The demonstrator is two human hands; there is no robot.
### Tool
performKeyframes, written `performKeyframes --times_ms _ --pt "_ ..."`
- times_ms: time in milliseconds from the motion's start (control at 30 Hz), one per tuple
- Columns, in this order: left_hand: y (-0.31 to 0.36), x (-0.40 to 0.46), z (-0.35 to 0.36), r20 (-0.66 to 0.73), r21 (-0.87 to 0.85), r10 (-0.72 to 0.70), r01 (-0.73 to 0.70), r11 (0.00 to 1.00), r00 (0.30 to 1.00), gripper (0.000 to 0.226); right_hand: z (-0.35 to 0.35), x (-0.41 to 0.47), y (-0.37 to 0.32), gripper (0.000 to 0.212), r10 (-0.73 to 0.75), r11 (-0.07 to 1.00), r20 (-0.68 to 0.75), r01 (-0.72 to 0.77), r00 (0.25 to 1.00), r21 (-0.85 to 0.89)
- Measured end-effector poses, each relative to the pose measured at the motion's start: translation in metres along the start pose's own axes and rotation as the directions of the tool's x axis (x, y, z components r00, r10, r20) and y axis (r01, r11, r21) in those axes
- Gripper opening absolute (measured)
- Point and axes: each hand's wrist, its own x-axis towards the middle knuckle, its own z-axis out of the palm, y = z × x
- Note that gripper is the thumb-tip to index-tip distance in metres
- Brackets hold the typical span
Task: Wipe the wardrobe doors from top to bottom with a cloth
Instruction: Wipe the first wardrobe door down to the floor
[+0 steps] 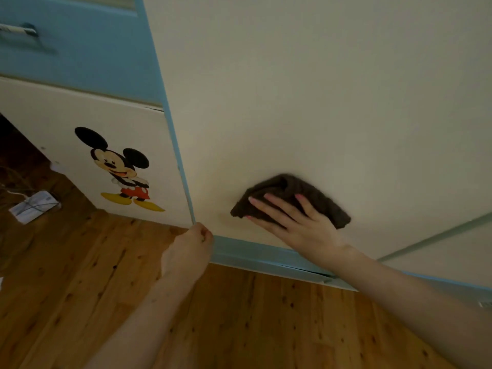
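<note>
Now, cloth [290,199]: dark, soft and light, folded; it lay low on the cream wardrobe door [306,102], best held flat under the palm.
Right hand [295,222]: fingers straight and spread, pressing the cloth.
Left hand [190,247]: curled, pinching the door's lower corner.
Around: cartoon sticker [121,169], wooden floor [239,320], power strip [33,206]; the blue bottom trim [253,253] was close below.

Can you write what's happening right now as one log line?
right hand presses cloth low on wardrobe door | left hand grips door's bottom corner
</note>
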Motion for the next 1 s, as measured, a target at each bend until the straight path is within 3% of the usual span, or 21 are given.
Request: performKeyframes --times_ms 33,100,200,300,400,500,567,667,800,867,933,1000 --pt "0.004 -0.002 0.003 -0.002 -0.002 0.009 -0.009 1.0 1.0 0.024 0.002 -0.01 0.004 0.059 -0.015 0.999 0.02 0.015 1.0 -0.028" --pt "0.01 -0.005 0.012 -0.039 -0.016 0.03 -0.031 0.999 0.999 0.02 0.019 -0.036 -0.003 0.061 -0.192 0.98 0.109 0.197 0.975 -0.031" --pt "0.012 -0.008 0.026 -0.052 0.017 0.082 -0.081 0.997 0.995 0.018 0.044 -0.066 -0.032 0.076 -0.491 0.864 0.342 0.497 0.801 0.077" --pt "0.013 -0.009 0.041 -0.007 0.074 0.142 -0.141 0.987 0.99 0.021 0.053 -0.088 -0.055 0.077 -0.519 0.842 0.447 0.526 0.729 0.12" --pt "0.023 -0.016 0.049 0.047 0.063 0.171 -0.173 0.983 0.984 0.025 0.051 -0.094 -0.031 0.085 -0.494 0.862 0.349 0.502 0.796 0.076" --pt "0.047 -0.025 0.052 0.078 0.017 0.203 -0.205 0.979 0.976 0.025 0.03 -0.106 0.02 0.079 -0.288 0.954 0.178 0.297 0.941 -0.025" --pt "0.066 -0.029 0.052 0.094 0.008 0.224 -0.225 0.974 0.97 0.023 0.008 -0.115 0.06 0.067 -0.123 0.988 0.073 0.129 0.99 -0.087" --pt "0.089 -0.033 0.054 0.118 0.001 0.249 -0.251 0.968 0.961 0.018 -0.02 -0.117 0.102 0.059 0.003 0.998 0.044 0.0 0.999 -0.065" --pt "0.101 -0.034 0.064 0.124 0.006 0.296 -0.299 0.954 0.947 0.018 -0.003 -0.125 0.086 0.058 -0.107 0.988 0.119 0.119 0.987 -0.1" --pt "0.096 -0.032 0.07 0.114 0.029 0.301 -0.306 0.951 0.947 0.018 0.019 -0.137 0.055 0.06 -0.287 0.949 0.217 0.307 0.933 -0.065" --pt "0.087 -0.03 0.076 0.116 0.051 0.314 -0.321 0.946 0.942 0.016 0.032 -0.15 0.032 0.064 -0.467 0.868 0.379 0.496 0.799 0.025" --pt "0.078 -0.028 0.082 0.127 0.058 0.328 -0.337 0.94 0.936 0.015 0.035 -0.16 0.018 0.071 -0.543 0.817 0.502 0.56 0.673 0.134"
